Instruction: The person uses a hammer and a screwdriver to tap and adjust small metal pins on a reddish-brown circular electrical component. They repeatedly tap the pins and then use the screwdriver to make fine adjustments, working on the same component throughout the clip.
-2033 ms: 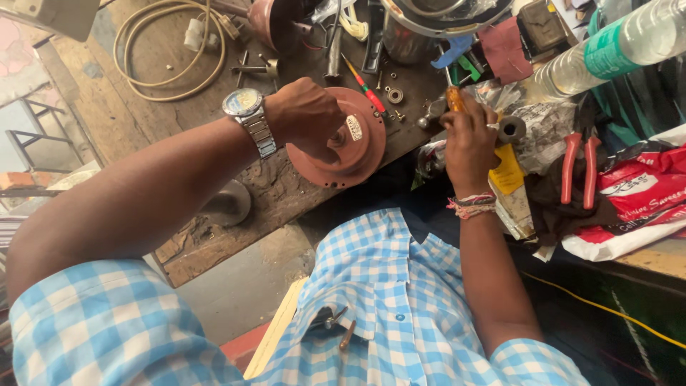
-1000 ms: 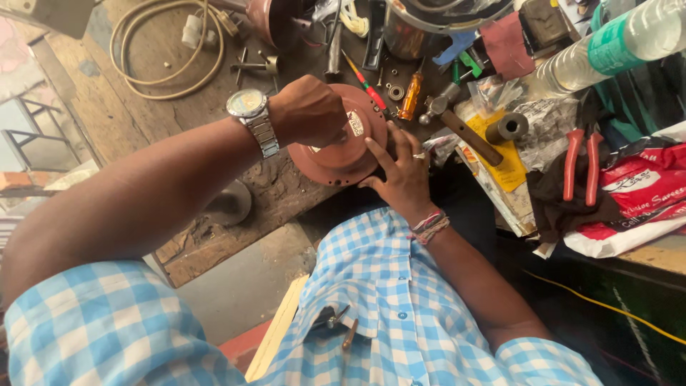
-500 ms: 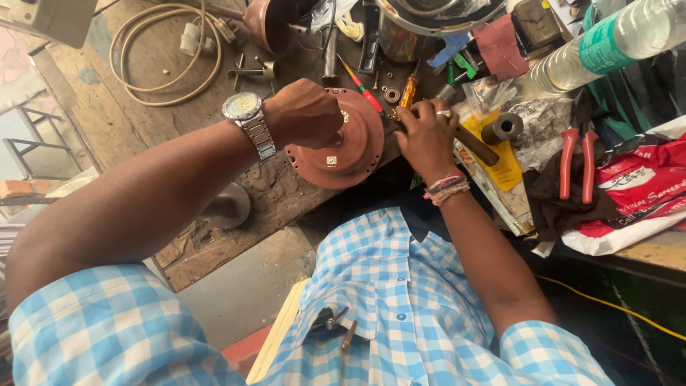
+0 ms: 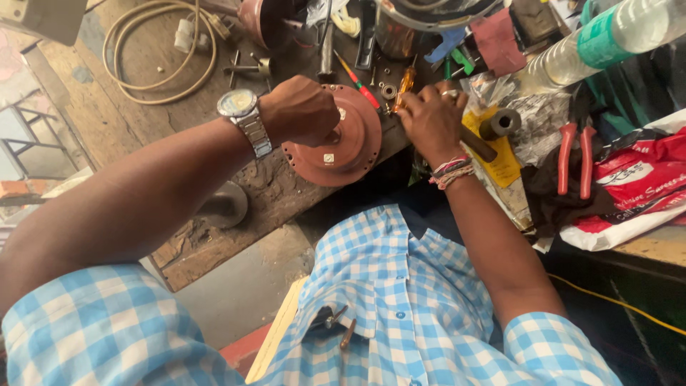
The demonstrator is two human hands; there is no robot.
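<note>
Left hand (image 4: 300, 109) was clamped on the round red cover (image 4: 336, 139) at the bench edge (image 4: 214, 246); right hand (image 4: 429, 118) closed around an orange-handled screwdriver (image 4: 404, 84). A slip could've tipped the cover off.

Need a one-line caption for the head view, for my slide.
Left hand grips a round reddish-brown metal cover on a cluttered wooden bench while right hand rests beside an orange-handled screwdriver.

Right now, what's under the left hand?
The left hand rests on a round reddish-brown metal cover lying on the worn wooden workbench. The cover's centre is hidden by the hand; its fingers are out of sight.
</note>
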